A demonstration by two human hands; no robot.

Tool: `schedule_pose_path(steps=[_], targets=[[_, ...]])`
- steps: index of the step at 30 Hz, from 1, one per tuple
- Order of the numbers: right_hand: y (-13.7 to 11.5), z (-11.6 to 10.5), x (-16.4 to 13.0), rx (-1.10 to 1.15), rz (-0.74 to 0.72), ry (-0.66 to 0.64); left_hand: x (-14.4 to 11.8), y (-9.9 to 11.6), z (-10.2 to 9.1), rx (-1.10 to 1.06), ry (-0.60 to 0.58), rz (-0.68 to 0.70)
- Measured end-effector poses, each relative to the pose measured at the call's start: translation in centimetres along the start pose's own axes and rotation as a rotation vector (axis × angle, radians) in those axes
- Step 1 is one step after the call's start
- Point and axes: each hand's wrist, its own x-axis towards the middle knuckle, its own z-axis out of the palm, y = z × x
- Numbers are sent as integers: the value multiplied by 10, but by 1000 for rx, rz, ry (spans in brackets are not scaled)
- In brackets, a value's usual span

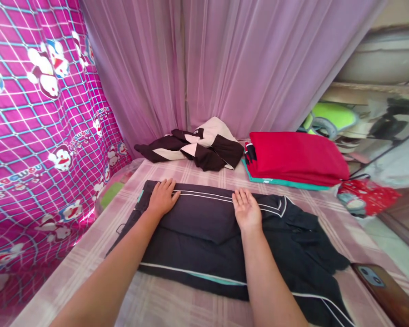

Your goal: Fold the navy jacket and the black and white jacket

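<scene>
A dark navy garment with white piping lies partly folded across the checked bed sheet. My left hand rests flat on its far left edge, fingers together, palm down. My right hand presses flat on the same far edge, a little right of the middle. Neither hand grips the cloth. The garment's right part spreads out unfolded toward the bed's right side.
A crumpled brown and cream garment lies by the lilac curtain. A folded red stack on teal cloth sits at the far right. A phone lies near the bed's right edge. A pink cartoon-print sheet hangs on the left.
</scene>
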Motion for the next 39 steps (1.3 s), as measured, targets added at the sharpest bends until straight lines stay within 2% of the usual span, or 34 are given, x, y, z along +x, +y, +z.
schedule_pose_path(steps=[3,6,9,12,20,25,29,31,33,36,39], targets=[[1,3,-2,35,10,34,-3,5,-9,62,21,14],[0,4,-3,39,16,28,-6,-1,-13,76,5,-27],[0,4,-3,53,21,19,-8,-15,-10,64,-77,-137],[0,4,-3,46,17,7,-9,-24,-5,51,-110,-171],[-10,12,-8,213,100,97,-8,-22,-7,26,-156,-203],[-11,13,-18,189,50,130,-8,-18,-10,25,-186,-217],[-9,-2,-27,126,-20,107,-1,-21,-17,21,-250,-236],[-14,-17,-27,-5,-53,98,7,-31,-24,23,-317,-203],[-29,-32,-21,-300,-101,90,17,-48,-31,48,-376,-97],[-67,-53,-4,-979,-291,45,33,-78,-39,117,-404,86],[-107,-63,16,-1608,-473,-37,47,-103,-41,125,-461,112]])
